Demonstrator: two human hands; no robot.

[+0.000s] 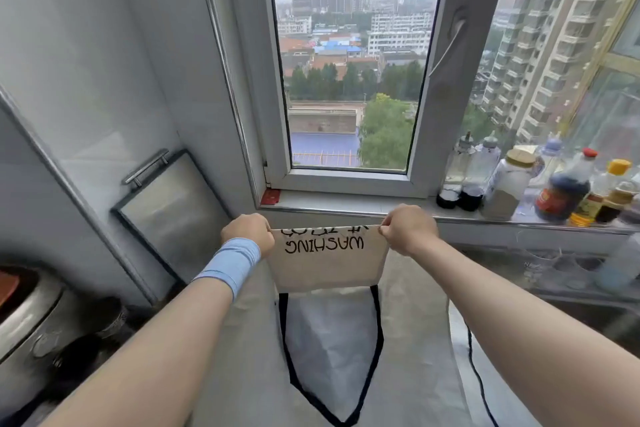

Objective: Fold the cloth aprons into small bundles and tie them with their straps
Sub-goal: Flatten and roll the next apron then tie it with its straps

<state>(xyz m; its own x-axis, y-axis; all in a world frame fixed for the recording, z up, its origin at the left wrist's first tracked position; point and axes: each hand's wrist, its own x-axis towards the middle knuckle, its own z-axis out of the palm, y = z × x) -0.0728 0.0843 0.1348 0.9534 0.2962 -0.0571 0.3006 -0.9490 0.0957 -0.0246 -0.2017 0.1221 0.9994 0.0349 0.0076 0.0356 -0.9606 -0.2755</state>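
A cream cloth apron (329, 267) with black lettering, upside down to me, hangs in front of the window sill. My left hand (249, 232) pinches its top left corner and my right hand (408, 227) pinches the top right corner, holding the edge taut and level. A black strap (375, 340) loops down below the cream panel over pale cloth (332, 333) spread beneath. A blue band wraps my left wrist.
Bottles and jars (512, 180) crowd the window sill on the right. A metal tray (173, 211) leans against the left wall. A steel pot (31, 319) sits at the lower left. A sink rack (561, 270) lies at the right.
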